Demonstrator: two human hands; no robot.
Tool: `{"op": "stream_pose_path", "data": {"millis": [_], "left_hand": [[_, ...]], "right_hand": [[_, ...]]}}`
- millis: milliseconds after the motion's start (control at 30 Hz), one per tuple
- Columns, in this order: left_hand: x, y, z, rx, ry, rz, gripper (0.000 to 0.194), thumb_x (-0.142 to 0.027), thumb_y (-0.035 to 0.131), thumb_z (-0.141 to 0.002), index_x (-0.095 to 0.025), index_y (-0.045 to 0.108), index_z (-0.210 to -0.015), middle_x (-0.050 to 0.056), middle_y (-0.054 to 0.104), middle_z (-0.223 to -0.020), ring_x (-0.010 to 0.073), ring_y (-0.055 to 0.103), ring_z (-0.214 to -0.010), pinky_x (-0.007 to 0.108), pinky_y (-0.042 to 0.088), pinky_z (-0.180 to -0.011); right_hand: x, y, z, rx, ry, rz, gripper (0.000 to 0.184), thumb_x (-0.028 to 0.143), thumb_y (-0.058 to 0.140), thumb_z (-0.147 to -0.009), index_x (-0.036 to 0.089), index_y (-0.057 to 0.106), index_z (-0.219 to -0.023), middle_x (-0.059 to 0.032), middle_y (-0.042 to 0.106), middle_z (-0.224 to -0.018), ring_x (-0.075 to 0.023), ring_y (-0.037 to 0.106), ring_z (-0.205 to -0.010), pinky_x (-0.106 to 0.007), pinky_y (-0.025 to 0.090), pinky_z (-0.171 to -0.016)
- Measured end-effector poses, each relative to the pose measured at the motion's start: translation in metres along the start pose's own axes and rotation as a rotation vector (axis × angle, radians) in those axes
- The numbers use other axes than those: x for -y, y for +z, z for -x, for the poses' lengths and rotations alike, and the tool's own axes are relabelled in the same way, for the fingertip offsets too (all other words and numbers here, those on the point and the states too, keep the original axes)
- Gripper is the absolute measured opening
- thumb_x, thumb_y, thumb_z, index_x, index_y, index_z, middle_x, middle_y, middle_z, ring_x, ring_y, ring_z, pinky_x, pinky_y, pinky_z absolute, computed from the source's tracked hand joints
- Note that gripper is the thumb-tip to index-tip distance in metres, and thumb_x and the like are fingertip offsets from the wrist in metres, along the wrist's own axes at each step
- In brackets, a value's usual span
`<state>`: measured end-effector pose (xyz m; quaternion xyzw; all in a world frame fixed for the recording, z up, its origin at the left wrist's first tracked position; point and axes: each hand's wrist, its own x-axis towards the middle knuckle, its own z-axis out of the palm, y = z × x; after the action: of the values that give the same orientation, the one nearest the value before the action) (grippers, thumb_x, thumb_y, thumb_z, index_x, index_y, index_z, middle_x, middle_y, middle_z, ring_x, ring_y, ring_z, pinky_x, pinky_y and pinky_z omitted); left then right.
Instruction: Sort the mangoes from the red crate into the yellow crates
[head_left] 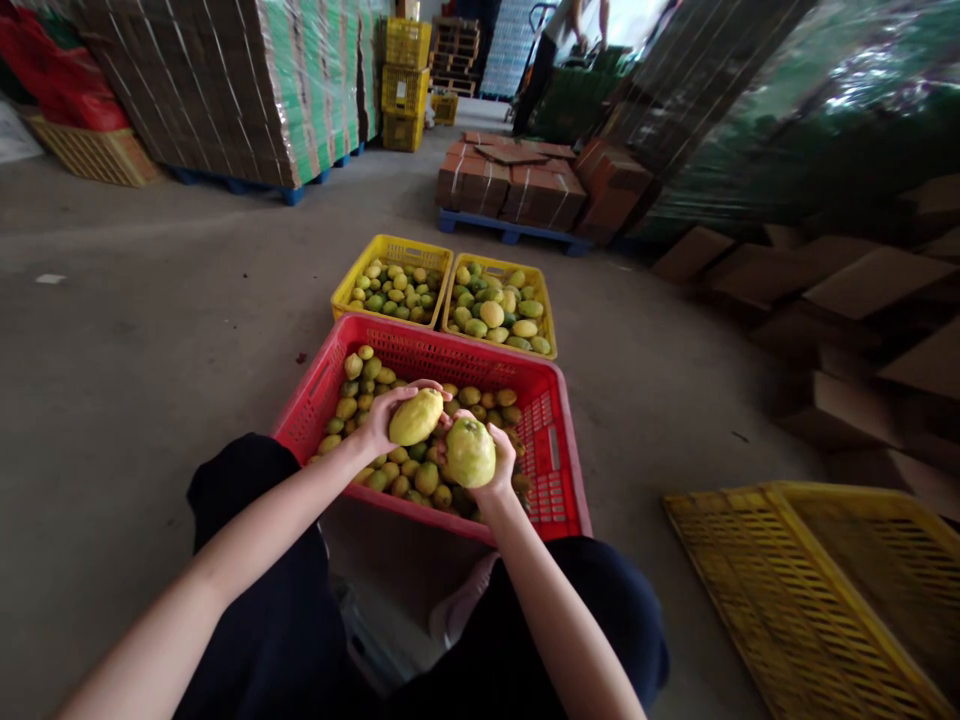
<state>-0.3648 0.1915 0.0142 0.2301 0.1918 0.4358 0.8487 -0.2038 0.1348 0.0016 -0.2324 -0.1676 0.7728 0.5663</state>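
Note:
Above a red plastic crate point(564, 440), my left hand point(381, 412) is closed around a large yellow lemon point(416, 417). Close to its right, my right hand point(504, 462) grips a second, rounder greenish-yellow lemon point(471, 453). The two fruits are held side by side, a small gap between them. Many smaller yellow and green lemons point(427, 480) lie in the red crate below. Some of them are hidden behind my hands and forearms.
Two yellow crates point(444, 262) of lemons stand just behind the red one. A larger yellow crate point(735, 560) lies at right, near cardboard boxes point(847, 410). Farther off are strapped cartons point(517, 185) on a blue pallet, wrapped stacks point(300, 90) and a person point(559, 40).

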Motion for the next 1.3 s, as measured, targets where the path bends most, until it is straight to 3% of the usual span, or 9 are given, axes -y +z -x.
{"op": "stream_pose_path", "data": {"millis": [133,300,467,667,1000,1300], "left_hand": [[0.003,0.003,0.000,-0.094,0.018,0.109,0.033,-0.021,0.052,-0.082,-0.012,0.063,-0.111,0.011,0.071,-0.104,0.0205,0.069,-0.074,0.032,0.055,-0.070],[0.011,0.010,0.002,-0.222,-0.010,0.202,0.036,-0.019,0.047,-0.086,-0.014,0.060,-0.118,0.010,0.070,-0.109,0.0206,0.070,-0.085,0.034,0.055,-0.078],[0.017,0.014,0.001,-0.288,-0.027,0.204,0.034,-0.022,0.042,-0.089,-0.012,0.063,-0.113,0.010,0.071,-0.107,0.0194,0.070,-0.080,0.030,0.055,-0.072],[0.017,0.013,-0.002,-0.273,-0.044,0.209,0.034,-0.027,0.042,-0.091,-0.017,0.063,-0.115,0.008,0.071,-0.107,0.0209,0.069,-0.087,0.030,0.054,-0.074],[0.015,0.012,-0.001,-0.214,-0.042,0.174,0.046,-0.020,0.043,-0.088,-0.011,0.051,-0.132,0.012,0.070,-0.109,0.0202,0.070,-0.086,0.033,0.053,-0.083],[0.014,0.011,-0.002,-0.180,-0.035,0.137,0.045,-0.022,0.046,-0.086,-0.011,0.054,-0.128,0.013,0.068,-0.111,0.0220,0.069,-0.089,0.036,0.053,-0.084]], "right_hand": [[-0.002,0.003,-0.001,-0.128,-0.035,-0.078,0.032,0.040,0.053,-0.075,0.019,0.065,-0.096,-0.0051,0.071,-0.083,-0.0227,0.069,-0.081,-0.039,0.057,-0.073],[-0.007,0.004,-0.005,-0.258,-0.047,-0.232,0.029,0.040,0.052,-0.080,0.020,0.066,-0.096,-0.0042,0.074,-0.087,-0.0216,0.070,-0.082,-0.038,0.058,-0.075],[-0.010,-0.001,-0.007,-0.266,-0.014,-0.274,0.029,0.040,0.055,-0.080,0.018,0.067,-0.095,-0.0054,0.074,-0.083,-0.0223,0.070,-0.081,-0.039,0.058,-0.074],[-0.009,-0.002,-0.008,-0.265,-0.026,-0.262,0.027,0.039,0.056,-0.080,0.019,0.067,-0.094,-0.0050,0.074,-0.082,-0.0221,0.071,-0.081,-0.039,0.059,-0.075],[-0.008,0.000,-0.007,-0.212,-0.034,-0.241,0.029,0.039,0.056,-0.077,0.019,0.067,-0.096,-0.0047,0.074,-0.083,-0.0223,0.070,-0.083,-0.039,0.058,-0.076],[-0.007,0.001,-0.007,-0.221,-0.037,-0.251,0.030,0.042,0.055,-0.078,0.019,0.067,-0.094,-0.0049,0.073,-0.080,-0.0225,0.070,-0.083,-0.040,0.058,-0.075]]}}
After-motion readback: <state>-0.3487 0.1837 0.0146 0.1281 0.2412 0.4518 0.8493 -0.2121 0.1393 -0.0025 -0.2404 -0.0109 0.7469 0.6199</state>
